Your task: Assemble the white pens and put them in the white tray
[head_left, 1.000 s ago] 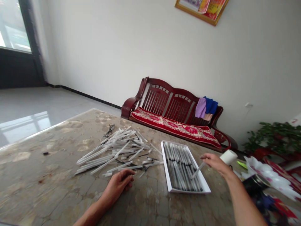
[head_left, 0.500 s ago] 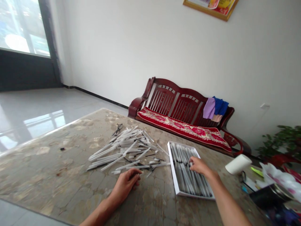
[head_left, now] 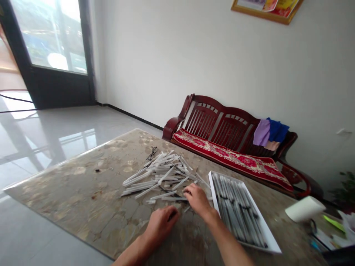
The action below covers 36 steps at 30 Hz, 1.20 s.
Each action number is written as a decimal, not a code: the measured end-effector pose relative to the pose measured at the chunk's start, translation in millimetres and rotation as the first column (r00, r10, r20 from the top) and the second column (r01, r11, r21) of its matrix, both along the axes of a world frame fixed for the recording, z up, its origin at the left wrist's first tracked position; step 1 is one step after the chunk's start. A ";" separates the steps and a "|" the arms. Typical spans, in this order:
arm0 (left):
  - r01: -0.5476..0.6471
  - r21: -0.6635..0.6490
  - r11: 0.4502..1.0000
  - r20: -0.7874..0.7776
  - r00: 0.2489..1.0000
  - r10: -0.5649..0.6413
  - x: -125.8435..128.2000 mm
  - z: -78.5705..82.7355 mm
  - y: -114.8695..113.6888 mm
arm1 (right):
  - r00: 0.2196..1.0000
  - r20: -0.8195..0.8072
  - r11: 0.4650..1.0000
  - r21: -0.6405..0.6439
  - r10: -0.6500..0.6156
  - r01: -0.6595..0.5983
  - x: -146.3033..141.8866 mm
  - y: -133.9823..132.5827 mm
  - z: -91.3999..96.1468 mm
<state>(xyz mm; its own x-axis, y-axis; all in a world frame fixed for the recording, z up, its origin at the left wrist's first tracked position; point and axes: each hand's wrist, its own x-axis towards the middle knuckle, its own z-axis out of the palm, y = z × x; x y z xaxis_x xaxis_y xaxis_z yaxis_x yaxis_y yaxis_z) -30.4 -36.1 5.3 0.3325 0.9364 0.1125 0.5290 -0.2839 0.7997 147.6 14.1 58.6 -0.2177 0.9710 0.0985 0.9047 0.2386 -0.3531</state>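
Note:
A loose pile of slim white and translucent pen-like tubes [head_left: 159, 173] lies on the table, with small dark pieces among them. My right hand [head_left: 197, 199] reaches over the pile's right edge, its fingers bent together at the small parts; what is between them is too small to make out. Below the pile, my left hand [head_left: 163, 221] rests near the tabletop with its fingers curled inward, hiding anything inside. Right of my right hand, a shallow white box [head_left: 273, 242] holds rows of translucent pens [head_left: 238, 207] with dark tips, laid side by side.
Eyeglasses [head_left: 152, 153] lie behind the pile on the patterned table [head_left: 83, 192]. A white paper roll [head_left: 305, 208] and a yellow-green item [head_left: 334, 223] are at the right. A red wooden bench [head_left: 222, 125] stands beyond the far edge.
My right hand has left the box and moved left to the pile's edge. My left hand stays curled in front of the pile. The view has turned somewhat left.

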 end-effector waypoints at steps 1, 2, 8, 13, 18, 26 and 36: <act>-0.004 0.003 1.000 -0.005 1.000 0.004 0.3 -1.1 0.0 | 0.999 0.015 0.999 0.000 0.033 -0.033 -10.9 4.6 -3.5; -0.010 0.005 1.000 -0.005 1.000 0.010 0.5 -2.4 0.3 | 0.997 0.041 0.998 -0.001 0.061 -0.061 -20.1 8.6 -6.5; -0.051 -0.014 0.999 0.091 0.994 0.052 2.5 -8.2 3.9 | 0.974 0.211 0.997 -0.027 0.079 -0.075 -39.5 19.8 -12.4; -0.151 -0.143 0.978 0.431 0.880 0.199 1.2 -7.1 8.4 | 0.997 -0.070 0.998 0.054 0.016 -0.012 -30.3 0.1 -8.7; -0.181 -0.300 0.937 0.635 0.695 0.337 -5.7 0.9 12.4 | 0.923 -0.379 0.996 0.069 0.073 -0.051 -29.7 -30.7 -6.3; -0.369 -0.391 0.843 0.738 0.421 0.527 -13.6 2.0 18.2 | 0.984 -0.178 1.000 -0.029 -0.017 0.012 -47.0 13.0 -12.7; -0.370 -0.412 0.833 0.758 0.368 0.539 -15.7 4.7 20.5 | 0.994 -0.104 0.999 0.036 0.020 -0.016 -81.1 32.4 -22.1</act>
